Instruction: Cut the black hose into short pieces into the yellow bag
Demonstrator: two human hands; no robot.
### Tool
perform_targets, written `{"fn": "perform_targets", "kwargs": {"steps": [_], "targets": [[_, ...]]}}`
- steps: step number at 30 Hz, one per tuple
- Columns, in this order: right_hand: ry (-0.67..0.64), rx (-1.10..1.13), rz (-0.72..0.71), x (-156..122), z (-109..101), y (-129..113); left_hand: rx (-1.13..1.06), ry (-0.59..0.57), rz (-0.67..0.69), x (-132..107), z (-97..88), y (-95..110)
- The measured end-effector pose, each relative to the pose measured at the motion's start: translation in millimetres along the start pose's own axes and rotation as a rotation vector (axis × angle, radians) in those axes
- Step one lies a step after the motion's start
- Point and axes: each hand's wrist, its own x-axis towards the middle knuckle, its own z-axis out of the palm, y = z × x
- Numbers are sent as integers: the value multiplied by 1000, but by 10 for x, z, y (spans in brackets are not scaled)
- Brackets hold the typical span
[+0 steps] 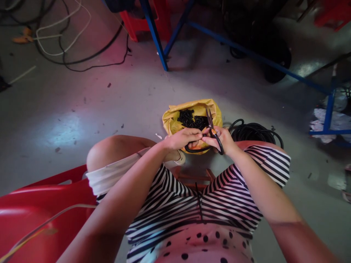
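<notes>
A thin black flexible tube (195,149) loops over a crumpled yellow plastic bag (170,122) of short black cut pieces (189,118) on the floor. The left hand (183,138) has its fingers pinched on the tube. The right hand (223,140) has its fingers clamped round black-handled scissors (210,122) — blades pointing up. A black tubing coil (255,132) lies just beside the bag.

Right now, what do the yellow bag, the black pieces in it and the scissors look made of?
The yellow bag: thin plastic film, probably; crinkled, slightly glossy. The black pieces in it: likely rubber or plastic, matte; too small to be sure. The scissors: blades look like dull metal, handles black-coated.
</notes>
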Motion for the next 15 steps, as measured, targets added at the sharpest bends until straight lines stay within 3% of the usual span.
{"fn": "perform_targets", "kwargs": {"steps": [5,8,12,15], "targets": [[-49,15,-21,8,-10,85,-12,-40,-58,-4,1,13],[-31,-8,-35,-2,-30,29,-29,4,-98,7,-2,-36],[152,-85,-46,-3,-116,-116,-64,9,-114,19,15,-96],[268,-3,-32,16,-183,-163,-87,33,-56,19,49,-70]]}}
